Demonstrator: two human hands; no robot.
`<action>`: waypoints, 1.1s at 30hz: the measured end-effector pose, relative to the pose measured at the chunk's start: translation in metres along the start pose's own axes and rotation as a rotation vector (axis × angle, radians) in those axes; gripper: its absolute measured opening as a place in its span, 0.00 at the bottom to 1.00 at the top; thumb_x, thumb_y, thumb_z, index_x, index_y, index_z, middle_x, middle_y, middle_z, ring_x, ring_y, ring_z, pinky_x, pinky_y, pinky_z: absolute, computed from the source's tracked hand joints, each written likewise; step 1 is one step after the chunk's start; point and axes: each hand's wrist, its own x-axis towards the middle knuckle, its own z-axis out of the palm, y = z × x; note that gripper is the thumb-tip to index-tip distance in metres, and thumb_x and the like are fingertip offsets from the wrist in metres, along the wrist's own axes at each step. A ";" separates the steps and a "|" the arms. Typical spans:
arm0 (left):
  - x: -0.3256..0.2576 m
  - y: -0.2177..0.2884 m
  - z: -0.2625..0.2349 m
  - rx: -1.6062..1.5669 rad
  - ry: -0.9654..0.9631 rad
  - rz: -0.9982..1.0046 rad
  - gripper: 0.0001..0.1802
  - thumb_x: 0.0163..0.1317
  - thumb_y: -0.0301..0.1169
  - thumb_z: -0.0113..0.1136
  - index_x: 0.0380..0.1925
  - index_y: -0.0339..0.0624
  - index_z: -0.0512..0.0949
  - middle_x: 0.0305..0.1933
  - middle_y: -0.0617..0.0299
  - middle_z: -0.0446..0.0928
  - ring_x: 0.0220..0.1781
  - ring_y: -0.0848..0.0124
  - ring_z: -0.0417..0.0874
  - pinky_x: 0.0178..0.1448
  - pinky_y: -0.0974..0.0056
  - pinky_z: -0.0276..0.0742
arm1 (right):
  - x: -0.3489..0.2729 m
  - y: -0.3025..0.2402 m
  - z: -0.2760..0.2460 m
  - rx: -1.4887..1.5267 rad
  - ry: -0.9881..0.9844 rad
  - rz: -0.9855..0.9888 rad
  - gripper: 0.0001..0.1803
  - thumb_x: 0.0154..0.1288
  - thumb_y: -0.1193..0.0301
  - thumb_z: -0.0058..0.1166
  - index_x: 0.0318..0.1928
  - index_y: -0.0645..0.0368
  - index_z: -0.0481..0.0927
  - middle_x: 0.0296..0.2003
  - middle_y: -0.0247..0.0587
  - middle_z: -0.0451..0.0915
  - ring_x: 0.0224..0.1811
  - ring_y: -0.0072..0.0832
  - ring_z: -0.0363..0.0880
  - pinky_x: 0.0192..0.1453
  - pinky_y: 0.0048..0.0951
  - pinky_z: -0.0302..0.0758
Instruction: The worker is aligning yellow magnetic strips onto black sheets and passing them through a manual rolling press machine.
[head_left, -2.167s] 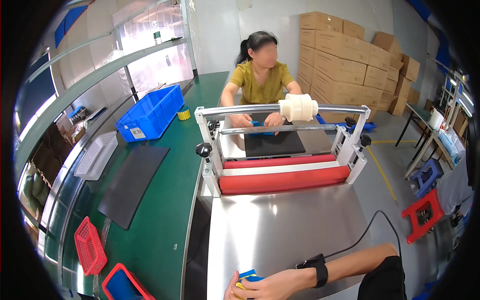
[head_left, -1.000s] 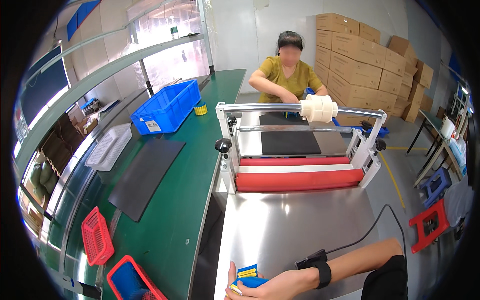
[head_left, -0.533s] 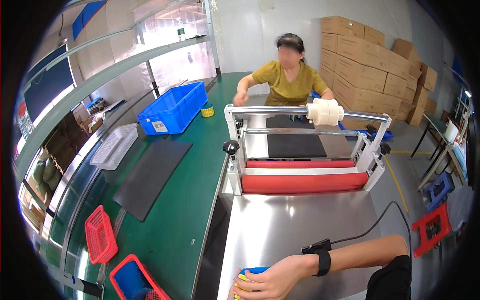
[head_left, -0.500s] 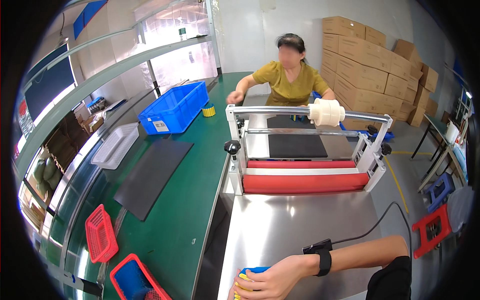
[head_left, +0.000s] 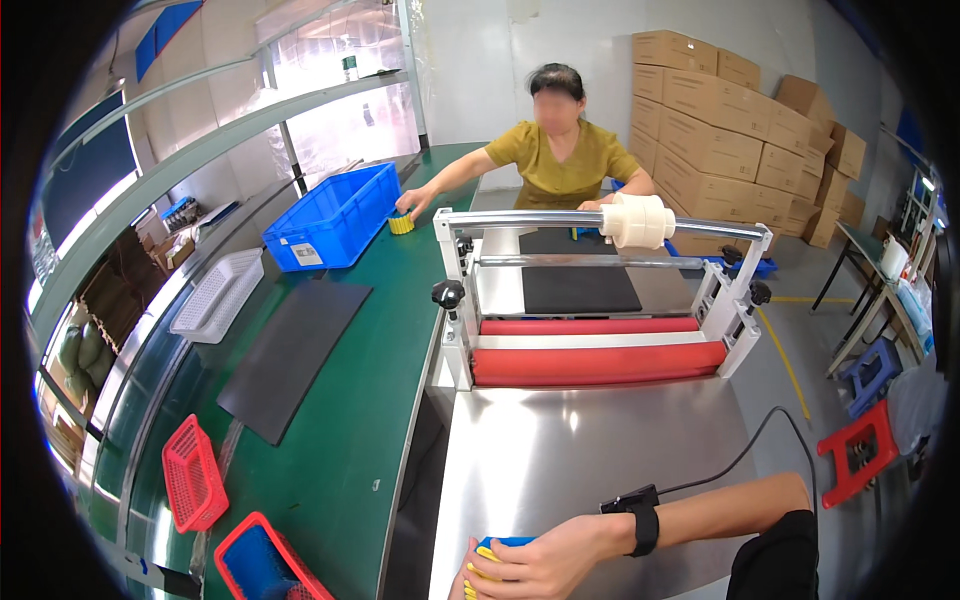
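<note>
At the lower edge, my right hand (head_left: 553, 555) is closed over a small stack of blue and yellow pieces (head_left: 507, 541). Its fingers curl down across the yellow layers, while the blue part shows on top. Only a sliver of my left hand (head_left: 460, 574) appears, pressed against the left side of the same stack; its other fingers are out of sight. Both hands are low over the near end of the steel table (head_left: 590, 450). A black strap with a small device and cable is on my right wrist.
Ahead stands a roller machine with red rollers (head_left: 600, 365). Behind it, a co-worker's hand (head_left: 416, 200) touches a yellow ribbed bundle (head_left: 401, 224) beside a blue crate (head_left: 335, 225). The green table (head_left: 345, 480) on the left bears a black sheet (head_left: 295, 360) and red baskets (head_left: 195, 475).
The co-worker's arm has stretched out to the left, and that hand now reaches the yellow bundle beside the blue crate. My hands keep their hold; the whole view has shifted slightly.
</note>
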 end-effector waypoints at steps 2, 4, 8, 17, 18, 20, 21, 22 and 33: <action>0.004 0.001 0.001 0.011 -0.016 -0.019 0.26 0.66 0.46 0.54 0.59 0.45 0.74 0.50 0.56 0.80 0.55 0.66 0.82 0.57 0.62 0.81 | -0.005 0.001 -0.001 -0.029 -0.017 -0.003 0.17 0.72 0.62 0.45 0.49 0.60 0.79 0.43 0.43 0.81 0.45 0.35 0.81 0.50 0.37 0.77; 0.008 0.002 0.002 0.022 -0.032 -0.037 0.26 0.65 0.45 0.54 0.59 0.45 0.74 0.50 0.56 0.80 0.55 0.66 0.83 0.57 0.62 0.81 | -0.021 -0.003 0.011 0.124 -0.174 0.028 0.39 0.66 0.43 0.53 0.61 0.65 0.72 0.56 0.52 0.79 0.56 0.43 0.81 0.55 0.36 0.78; 0.018 0.007 -0.002 0.038 -0.062 -0.072 0.26 0.65 0.44 0.55 0.59 0.44 0.75 0.50 0.56 0.80 0.55 0.66 0.83 0.57 0.61 0.81 | -0.029 -0.006 0.019 0.082 -0.098 0.070 0.42 0.63 0.38 0.50 0.60 0.65 0.74 0.56 0.52 0.79 0.57 0.44 0.80 0.56 0.39 0.77; 0.031 0.012 0.001 0.069 -0.117 -0.109 0.25 0.64 0.41 0.56 0.59 0.44 0.75 0.49 0.56 0.80 0.54 0.66 0.83 0.57 0.61 0.81 | -0.005 0.003 0.001 -0.019 0.045 -0.022 0.16 0.71 0.63 0.47 0.48 0.61 0.79 0.43 0.43 0.81 0.45 0.35 0.81 0.50 0.37 0.77; 0.032 0.012 0.001 0.071 -0.121 -0.112 0.25 0.63 0.41 0.57 0.59 0.44 0.75 0.49 0.56 0.81 0.54 0.66 0.83 0.57 0.61 0.81 | -0.003 0.002 -0.002 -0.018 0.046 -0.023 0.16 0.71 0.63 0.47 0.48 0.61 0.79 0.43 0.43 0.81 0.45 0.35 0.81 0.50 0.37 0.77; 0.032 0.012 0.002 0.079 -0.131 -0.124 0.25 0.63 0.40 0.57 0.58 0.44 0.75 0.49 0.56 0.81 0.54 0.66 0.83 0.56 0.61 0.81 | 0.001 -0.001 -0.007 -0.024 -0.010 -0.015 0.17 0.71 0.62 0.47 0.48 0.61 0.79 0.43 0.42 0.81 0.45 0.35 0.81 0.50 0.36 0.78; 0.033 0.013 0.002 0.082 -0.136 -0.129 0.25 0.63 0.40 0.57 0.58 0.44 0.75 0.49 0.56 0.81 0.54 0.66 0.83 0.56 0.61 0.81 | 0.002 -0.002 -0.006 -0.024 -0.010 -0.015 0.17 0.71 0.62 0.47 0.48 0.61 0.79 0.43 0.42 0.81 0.45 0.35 0.81 0.50 0.36 0.78; 0.033 0.013 0.002 0.087 -0.142 -0.136 0.25 0.63 0.40 0.57 0.58 0.43 0.75 0.49 0.56 0.81 0.54 0.66 0.83 0.56 0.61 0.81 | 0.001 -0.005 -0.003 -0.010 -0.017 -0.012 0.16 0.71 0.62 0.47 0.48 0.62 0.79 0.43 0.42 0.81 0.45 0.35 0.81 0.50 0.36 0.77; 0.041 0.018 0.005 0.132 -0.196 -0.205 0.24 0.61 0.36 0.59 0.58 0.43 0.75 0.48 0.56 0.81 0.53 0.65 0.84 0.56 0.61 0.81 | -0.005 -0.025 0.011 0.042 -0.007 -0.011 0.12 0.70 0.64 0.48 0.43 0.60 0.78 0.40 0.41 0.80 0.45 0.35 0.81 0.49 0.35 0.77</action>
